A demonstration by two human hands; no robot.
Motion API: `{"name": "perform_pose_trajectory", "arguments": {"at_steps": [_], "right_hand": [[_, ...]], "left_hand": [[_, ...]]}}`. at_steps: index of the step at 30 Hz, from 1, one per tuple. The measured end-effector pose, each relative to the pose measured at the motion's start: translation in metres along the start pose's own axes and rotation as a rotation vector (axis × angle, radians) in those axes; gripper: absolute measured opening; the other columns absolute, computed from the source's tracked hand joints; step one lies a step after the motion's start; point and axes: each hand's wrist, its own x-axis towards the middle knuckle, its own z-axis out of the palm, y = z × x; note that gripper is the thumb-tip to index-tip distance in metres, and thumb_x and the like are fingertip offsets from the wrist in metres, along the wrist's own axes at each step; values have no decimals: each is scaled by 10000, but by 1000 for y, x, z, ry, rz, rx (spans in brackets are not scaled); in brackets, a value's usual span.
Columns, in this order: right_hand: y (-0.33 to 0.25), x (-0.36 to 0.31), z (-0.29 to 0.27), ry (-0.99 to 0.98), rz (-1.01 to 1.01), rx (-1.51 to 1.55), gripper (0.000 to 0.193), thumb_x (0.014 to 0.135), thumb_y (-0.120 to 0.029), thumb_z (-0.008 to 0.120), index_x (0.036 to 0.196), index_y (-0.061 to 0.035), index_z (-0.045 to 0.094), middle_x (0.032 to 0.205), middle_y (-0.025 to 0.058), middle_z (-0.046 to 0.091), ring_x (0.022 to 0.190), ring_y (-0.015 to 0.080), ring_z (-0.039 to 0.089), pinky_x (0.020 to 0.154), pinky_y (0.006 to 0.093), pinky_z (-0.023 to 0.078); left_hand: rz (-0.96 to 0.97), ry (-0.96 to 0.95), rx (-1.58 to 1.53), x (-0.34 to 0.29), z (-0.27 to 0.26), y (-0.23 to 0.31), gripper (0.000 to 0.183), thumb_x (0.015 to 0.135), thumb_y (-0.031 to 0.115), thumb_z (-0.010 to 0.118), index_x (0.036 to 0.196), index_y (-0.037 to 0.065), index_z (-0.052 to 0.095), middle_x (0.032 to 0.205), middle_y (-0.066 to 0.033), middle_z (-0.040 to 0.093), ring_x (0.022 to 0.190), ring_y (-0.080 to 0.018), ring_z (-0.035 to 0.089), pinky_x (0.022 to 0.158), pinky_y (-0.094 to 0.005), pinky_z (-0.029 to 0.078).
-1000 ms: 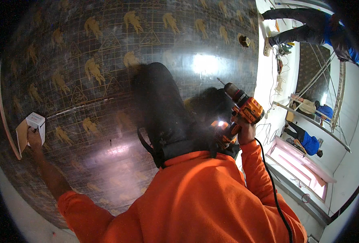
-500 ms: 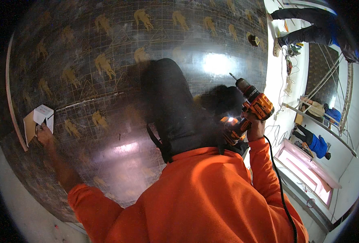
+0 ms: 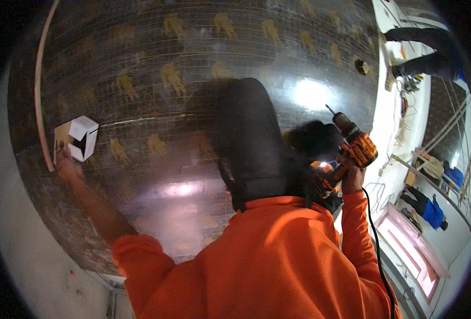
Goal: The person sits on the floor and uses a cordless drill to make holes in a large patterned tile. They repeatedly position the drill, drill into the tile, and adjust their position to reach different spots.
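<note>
In my right hand (image 3: 352, 173) is an orange and black power drill (image 3: 360, 149), gripped by its handle. Its bit points up and to the left over a dark patterned panel (image 3: 155, 64), and a small lamp glows near its base. Far to the left, my left hand (image 3: 68, 165) reaches a small open white cardboard box (image 3: 86, 137) with a brown flap. The fingers lie at the flap beside the dark opening. Motion smears that hand, so its grip is unclear. A large dark rounded shape (image 3: 251, 138) hides the panel's middle.
A wooden strip (image 3: 40, 90) runs along the panel's left edge. Near its right edge sits a small yellow and black object (image 3: 362, 67). Beyond are a person's dark-trousered legs (image 3: 424, 64), cables (image 3: 404, 106), scaffold poles (image 3: 437, 191), and a person in blue (image 3: 433, 212).
The whole view has shifted, so most things appear farther right. My left hand has slid lower along the box, toward its brown flap. The drill stays in my right hand.
</note>
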Motion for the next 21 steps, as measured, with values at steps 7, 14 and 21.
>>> {"name": "perform_pose_trajectory", "arguments": {"at_steps": [7,14,21], "right_hand": [[-4,5,2,-65,47,100,387,749,-99,653,1117,11,607,959,77,652,773,165,605,695,295,488],[2,7,-3,-60,69,129,360,774,-71,654,1121,19,617,975,92,674,734,170,614,658,297,500],[8,11,-7,-248,306,742,491,840,-146,642,1286,-2,499,1183,129,627,717,167,581,673,351,516]], "left_hand": [[-125,-708,-1546,-74,-22,304,318,936,212,649,1152,-21,645,1002,-104,687,853,-180,666,802,-315,559],[-343,-930,-1288,-79,43,403,356,945,299,632,1215,70,669,1025,-112,693,879,-195,662,750,-349,560],[-299,-700,-1247,-68,28,387,313,963,328,608,1140,76,662,1121,-130,673,1040,-234,653,827,-385,541]]}}
